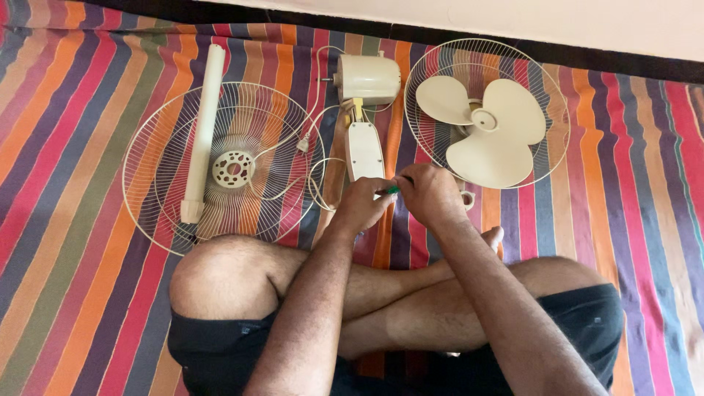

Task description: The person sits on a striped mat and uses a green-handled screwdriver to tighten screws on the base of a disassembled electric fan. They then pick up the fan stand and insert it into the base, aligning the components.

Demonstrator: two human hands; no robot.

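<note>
My left hand and my right hand meet just below the cream control housing of a dismantled fan. Between their fingertips sits a small green-handled tool, which looks like a screwdriver; both hands pinch around it. Above the housing lies the cream motor body with its shaft pointing left. My crossed bare legs are below the hands.
A wire grille with a cream pole across it lies at left. A second grille holds the three-blade propeller at right. A white power cord loops between them. Everything rests on a striped mat.
</note>
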